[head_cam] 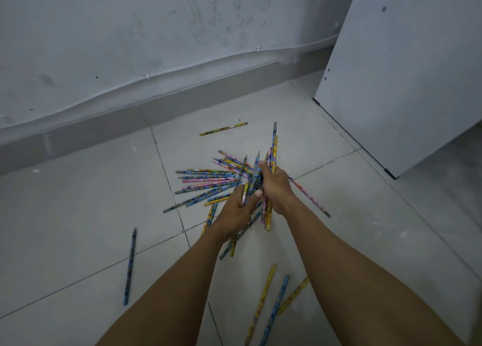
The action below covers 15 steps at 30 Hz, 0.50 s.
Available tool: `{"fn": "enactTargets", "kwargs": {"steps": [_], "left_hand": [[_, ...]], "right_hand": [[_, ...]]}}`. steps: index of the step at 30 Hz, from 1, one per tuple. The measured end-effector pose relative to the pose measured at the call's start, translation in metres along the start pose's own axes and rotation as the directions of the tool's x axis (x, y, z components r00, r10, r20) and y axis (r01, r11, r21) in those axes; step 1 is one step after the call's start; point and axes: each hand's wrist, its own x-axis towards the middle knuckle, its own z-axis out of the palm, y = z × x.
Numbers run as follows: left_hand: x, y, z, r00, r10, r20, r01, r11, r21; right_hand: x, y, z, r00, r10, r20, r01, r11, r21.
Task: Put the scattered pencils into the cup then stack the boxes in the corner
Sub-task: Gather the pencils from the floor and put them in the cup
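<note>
Three pencils (271,304) are lying nearest the camera on the floor (78,228), low and right of centre between the forearms: one yellow, one blue, one yellow-patterned, fanned apart. Farther in, both hands are meeting over the main heap. Closed around an upright bundle of pencils (272,152), the right hand (275,186) is gripping it mid-shaft, so the tips are sticking up toward the far side and the other ends are poking out below the wrist; how many are in the bundle cannot be counted. Just left of it, touching it, the left hand (238,210) is curling its fingers around a few more pencils, thumb pressing across them. Under and left of the hands, a scattered pile (206,184) of roughly fifteen to twenty pencils is lying mostly crosswise. One blue pencil (130,266) is lying alone, well apart at near left. One yellow pencil (223,129) is lying alone on the far side. One pink pencil (310,197) is slanting out to the right. Beyond runs a scuffed wall (156,32), and a white panel (404,72) is standing at far right.
</note>
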Motion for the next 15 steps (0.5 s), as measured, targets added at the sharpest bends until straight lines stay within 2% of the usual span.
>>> {"fn": "enactTargets", "kwargs": {"steps": [4, 9, 13, 15], "left_hand": [[0.013, 0.019, -0.014, 0.991, 0.100, -0.084, -0.106, 0.992, -0.071], [0.042, 0.048, -0.029, 0.983, 0.117, -0.138, -0.133, 0.985, -0.108], [0.055, 0.100, -0.036, 0.969, 0.148, -0.196, -0.166, 0.983, -0.077], [0.051, 0.135, -0.041, 0.973, 0.115, -0.199, -0.134, 0.988, -0.083]], "right_hand": [[0.018, -0.029, -0.002, 1.000, -0.024, 0.000, 0.024, 0.999, 0.044], [0.034, -0.075, 0.001, 0.991, -0.076, 0.113, 0.077, 0.997, -0.007], [0.024, -0.118, 0.001, 0.983, -0.096, 0.153, 0.096, 0.995, 0.007], [0.010, -0.150, -0.002, 0.983, -0.064, 0.171, 0.059, 0.998, 0.036]]}}
